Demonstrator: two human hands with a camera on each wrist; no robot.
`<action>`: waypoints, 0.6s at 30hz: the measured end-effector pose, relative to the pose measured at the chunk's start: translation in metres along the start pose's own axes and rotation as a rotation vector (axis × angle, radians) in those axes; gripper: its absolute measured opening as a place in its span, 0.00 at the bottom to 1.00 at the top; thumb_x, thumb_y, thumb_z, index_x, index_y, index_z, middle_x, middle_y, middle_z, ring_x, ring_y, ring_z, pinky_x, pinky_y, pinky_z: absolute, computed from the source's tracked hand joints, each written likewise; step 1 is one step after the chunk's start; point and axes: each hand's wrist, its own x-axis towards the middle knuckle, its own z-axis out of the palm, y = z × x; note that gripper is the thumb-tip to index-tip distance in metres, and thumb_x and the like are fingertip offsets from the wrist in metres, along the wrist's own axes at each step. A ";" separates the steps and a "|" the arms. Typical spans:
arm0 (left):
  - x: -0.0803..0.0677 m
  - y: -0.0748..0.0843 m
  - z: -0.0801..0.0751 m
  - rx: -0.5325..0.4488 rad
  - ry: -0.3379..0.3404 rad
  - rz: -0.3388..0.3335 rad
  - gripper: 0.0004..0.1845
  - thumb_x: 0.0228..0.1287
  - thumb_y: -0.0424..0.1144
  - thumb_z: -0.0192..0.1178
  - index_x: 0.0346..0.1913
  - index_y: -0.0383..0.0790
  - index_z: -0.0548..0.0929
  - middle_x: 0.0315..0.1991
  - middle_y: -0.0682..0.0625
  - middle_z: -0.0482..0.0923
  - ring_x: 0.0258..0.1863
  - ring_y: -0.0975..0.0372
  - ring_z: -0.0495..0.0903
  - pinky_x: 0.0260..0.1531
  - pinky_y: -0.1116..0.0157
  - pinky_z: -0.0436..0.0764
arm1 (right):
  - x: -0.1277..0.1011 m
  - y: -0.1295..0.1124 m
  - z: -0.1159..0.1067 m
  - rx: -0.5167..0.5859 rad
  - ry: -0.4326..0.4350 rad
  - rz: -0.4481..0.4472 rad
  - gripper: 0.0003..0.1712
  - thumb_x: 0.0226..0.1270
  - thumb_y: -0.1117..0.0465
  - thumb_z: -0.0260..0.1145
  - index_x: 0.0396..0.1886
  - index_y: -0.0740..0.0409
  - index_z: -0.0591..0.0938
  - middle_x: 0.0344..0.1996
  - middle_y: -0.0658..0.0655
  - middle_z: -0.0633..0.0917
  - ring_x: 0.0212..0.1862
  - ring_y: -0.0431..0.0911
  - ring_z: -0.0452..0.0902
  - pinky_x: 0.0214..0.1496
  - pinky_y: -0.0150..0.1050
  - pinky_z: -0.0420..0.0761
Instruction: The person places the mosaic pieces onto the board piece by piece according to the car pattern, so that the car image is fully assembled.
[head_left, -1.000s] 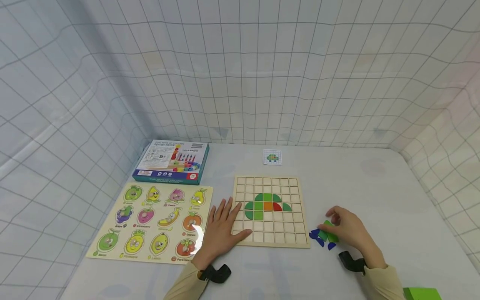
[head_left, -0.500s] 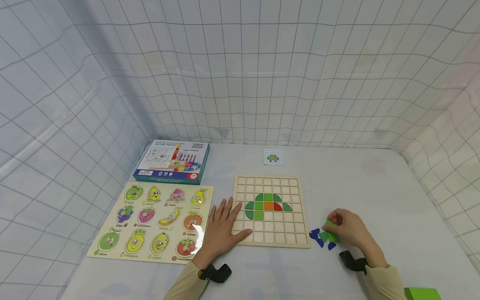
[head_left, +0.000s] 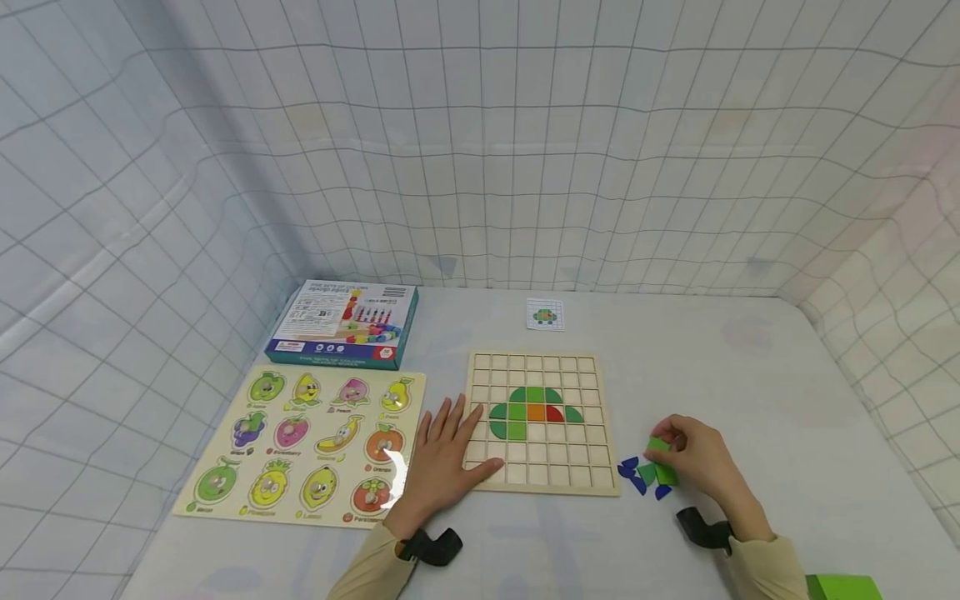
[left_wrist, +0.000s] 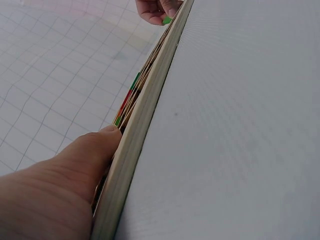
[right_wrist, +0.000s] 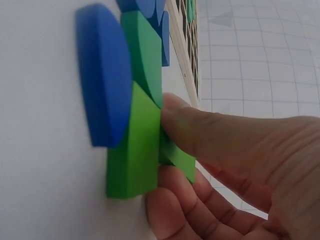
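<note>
My left hand (head_left: 442, 462) lies with spread fingers on the left side of the wooden grid board (head_left: 551, 476); its thumb shows at the board's edge in the left wrist view. Green, orange and red tiles form a shape in the middle of the board. Right of the board, my right hand (head_left: 696, 454) pinches a light green tile (right_wrist: 185, 162) between thumb and curled fingers, just over a small pile. That pile has another light green tile (right_wrist: 142, 150), a darker green quarter-round tile (right_wrist: 145, 52) and several blue curved tiles (right_wrist: 102, 75).
A small pattern card (head_left: 545, 315) lies behind the board. To the left are a fruit puzzle board (head_left: 292, 450) and a boxed toy set (head_left: 343, 323). A bright green block (head_left: 844, 587) sits at the lower right. Gridded white cloth surrounds the table.
My right fingers have drawn together on the light green tile, which now shows separately above the other green one. The left hand has stayed in place.
</note>
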 end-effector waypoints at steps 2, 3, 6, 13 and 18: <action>0.000 0.000 0.000 -0.001 0.001 0.001 0.46 0.57 0.68 0.54 0.73 0.46 0.61 0.73 0.43 0.50 0.73 0.50 0.43 0.67 0.47 0.39 | 0.000 -0.001 0.001 0.010 0.018 -0.027 0.14 0.49 0.64 0.76 0.34 0.61 0.80 0.23 0.51 0.74 0.27 0.45 0.67 0.25 0.34 0.68; -0.001 0.000 0.000 -0.003 0.003 0.001 0.45 0.57 0.68 0.54 0.73 0.46 0.61 0.73 0.43 0.50 0.72 0.50 0.44 0.67 0.47 0.40 | 0.000 -0.001 0.002 0.014 0.025 -0.042 0.14 0.49 0.65 0.76 0.34 0.61 0.80 0.24 0.51 0.74 0.27 0.44 0.67 0.25 0.34 0.68; 0.000 0.000 0.000 -0.005 0.008 0.007 0.45 0.57 0.68 0.55 0.72 0.45 0.61 0.73 0.42 0.51 0.72 0.50 0.44 0.66 0.46 0.40 | 0.000 -0.002 0.003 0.025 0.042 -0.083 0.14 0.50 0.67 0.75 0.34 0.59 0.79 0.25 0.51 0.75 0.26 0.43 0.68 0.24 0.33 0.69; 0.000 -0.001 0.001 0.000 0.011 0.010 0.45 0.57 0.68 0.54 0.73 0.46 0.61 0.73 0.42 0.51 0.72 0.50 0.44 0.66 0.46 0.40 | 0.002 -0.009 0.011 0.013 0.096 -0.141 0.10 0.54 0.70 0.72 0.34 0.57 0.79 0.25 0.49 0.77 0.25 0.42 0.68 0.23 0.33 0.70; -0.001 -0.002 0.002 -0.002 0.009 0.011 0.45 0.57 0.68 0.54 0.73 0.46 0.61 0.73 0.43 0.50 0.72 0.50 0.44 0.66 0.47 0.40 | 0.007 -0.021 0.023 0.023 0.141 -0.255 0.11 0.53 0.73 0.71 0.33 0.58 0.80 0.24 0.48 0.73 0.26 0.41 0.66 0.25 0.33 0.69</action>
